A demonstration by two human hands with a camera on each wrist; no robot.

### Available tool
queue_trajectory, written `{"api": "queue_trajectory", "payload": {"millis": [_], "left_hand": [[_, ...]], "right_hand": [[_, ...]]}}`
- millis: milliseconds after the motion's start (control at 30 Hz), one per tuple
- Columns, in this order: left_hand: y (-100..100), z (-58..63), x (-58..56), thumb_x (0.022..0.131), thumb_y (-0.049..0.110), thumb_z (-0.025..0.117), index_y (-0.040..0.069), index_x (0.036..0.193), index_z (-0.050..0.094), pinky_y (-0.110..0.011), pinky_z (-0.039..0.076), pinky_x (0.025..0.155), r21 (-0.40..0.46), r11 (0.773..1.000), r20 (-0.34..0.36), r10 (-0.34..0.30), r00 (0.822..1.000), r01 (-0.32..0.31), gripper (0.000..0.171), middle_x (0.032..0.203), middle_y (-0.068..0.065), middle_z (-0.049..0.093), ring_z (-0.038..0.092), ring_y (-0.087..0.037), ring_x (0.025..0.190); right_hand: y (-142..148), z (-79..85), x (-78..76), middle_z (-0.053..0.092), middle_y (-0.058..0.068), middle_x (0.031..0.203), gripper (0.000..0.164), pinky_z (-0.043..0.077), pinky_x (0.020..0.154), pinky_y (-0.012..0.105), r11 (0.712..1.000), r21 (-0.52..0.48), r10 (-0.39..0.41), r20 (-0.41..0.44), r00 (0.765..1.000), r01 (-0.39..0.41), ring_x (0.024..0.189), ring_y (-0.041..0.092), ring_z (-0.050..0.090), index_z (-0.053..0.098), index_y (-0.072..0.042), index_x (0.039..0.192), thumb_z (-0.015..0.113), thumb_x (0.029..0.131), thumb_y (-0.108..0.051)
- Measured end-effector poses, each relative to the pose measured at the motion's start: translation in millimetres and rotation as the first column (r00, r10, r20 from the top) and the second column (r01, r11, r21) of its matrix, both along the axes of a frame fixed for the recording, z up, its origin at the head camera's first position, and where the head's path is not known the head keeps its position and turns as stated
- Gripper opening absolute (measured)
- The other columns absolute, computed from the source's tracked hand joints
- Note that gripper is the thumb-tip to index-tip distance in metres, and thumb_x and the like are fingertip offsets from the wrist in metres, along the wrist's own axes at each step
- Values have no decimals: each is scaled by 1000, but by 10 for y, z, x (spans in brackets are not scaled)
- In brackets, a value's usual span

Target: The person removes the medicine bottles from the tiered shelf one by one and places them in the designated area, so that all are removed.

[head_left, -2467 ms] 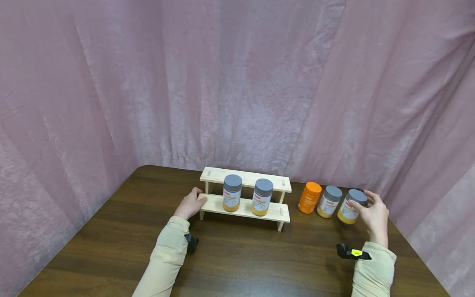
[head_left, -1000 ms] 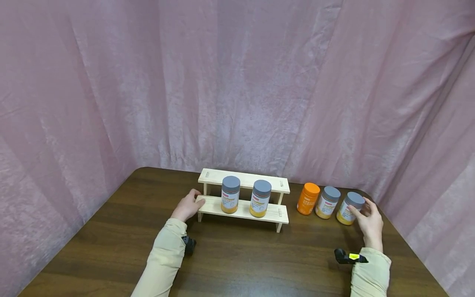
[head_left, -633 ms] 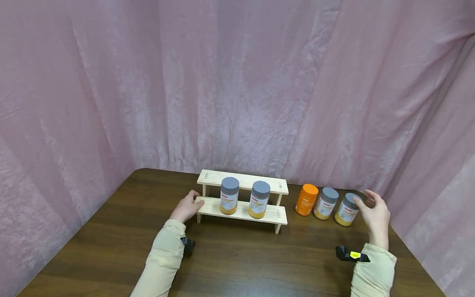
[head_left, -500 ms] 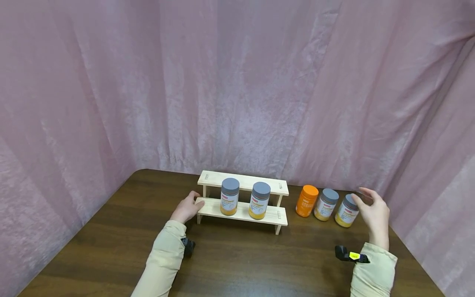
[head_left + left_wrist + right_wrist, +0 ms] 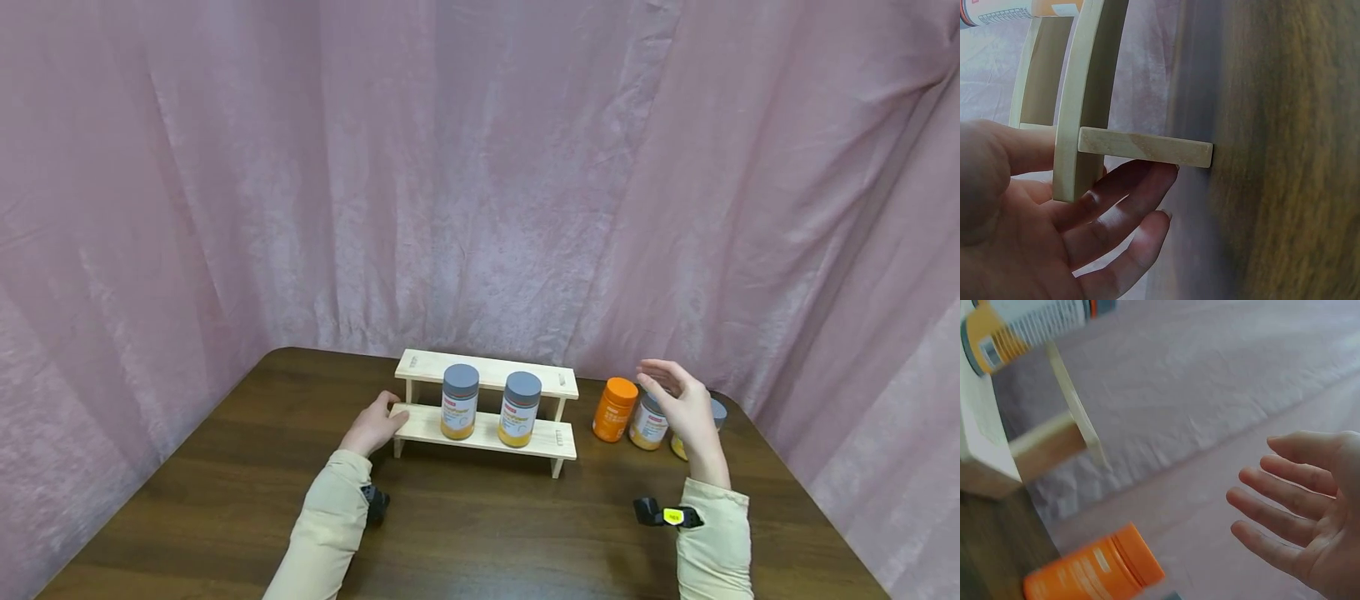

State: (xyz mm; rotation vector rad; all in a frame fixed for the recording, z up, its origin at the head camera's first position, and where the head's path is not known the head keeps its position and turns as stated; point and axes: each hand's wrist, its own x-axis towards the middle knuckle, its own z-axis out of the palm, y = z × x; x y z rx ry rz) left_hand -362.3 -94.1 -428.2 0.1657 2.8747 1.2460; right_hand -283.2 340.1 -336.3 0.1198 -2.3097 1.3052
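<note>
My left hand [image 5: 373,425] grips the left end of the lower board of a two-step wooden display rack [image 5: 420,421]. In the left wrist view the thumb lies on the board and the fingers curl beneath it, beside a rack leg [image 5: 1147,147]. Two grey-lidded supplement jars [image 5: 459,408] [image 5: 519,414] stand upright on the lower step. My right hand [image 5: 684,408], holding nothing, hovers with extended fingers over two more grey-lidded jars [image 5: 649,427] [image 5: 718,412], partly hiding them. Just left of its fingertips stands an orange bottle [image 5: 615,414].
A dark brown wooden table [image 5: 480,533] carries everything. Pink velvet curtains [image 5: 480,183] hang behind and at both sides. The rack's upper step [image 5: 431,364] runs along the back, close to the curtain.
The right hand has let go of the rightmost jar, lifted away and swung left towards the orange bottle. That jar stays upright on the table. The left hand keeps its grip on the rack.
</note>
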Motion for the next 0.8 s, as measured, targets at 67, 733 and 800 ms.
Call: {"api": "queue_trajectory", "payload": {"millis": [67, 733, 800], "left_hand": [[-1, -9, 4, 96, 22, 53, -3, 129, 47, -52, 46, 90, 0, 1000, -2, 0, 1000, 0, 42, 113, -29, 61, 60, -40, 102], [20, -2, -14, 97, 23, 52, -2, 130, 46, -52, 45, 93, -13, 1000, -3, 6, 1000, -6, 42, 114, -28, 61, 59, -41, 105], [21, -1, -10, 97, 23, 52, -3, 130, 46, -52, 44, 93, -19, 1000, -1, 6, 1000, -6, 42, 115, -29, 61, 59, -42, 106]], "right_hand": [[-91, 6, -17, 66, -24, 103, 42, 44, 83, 5, 999, -27, 43, 11, 999, -42, 94, -15, 58, 56, -3, 129, 62, 95, -27], [-1020, -146, -175, 56, 21, 133, 53, 45, 103, 47, 941, -26, 337, 126, 933, -336, 124, 37, 55, 42, -6, 140, 64, 93, -16], [-1049, -181, -185, 55, 21, 134, 55, 44, 103, 50, 945, -14, 324, 149, 934, -326, 124, 37, 55, 41, -6, 141, 65, 93, -17]]}}
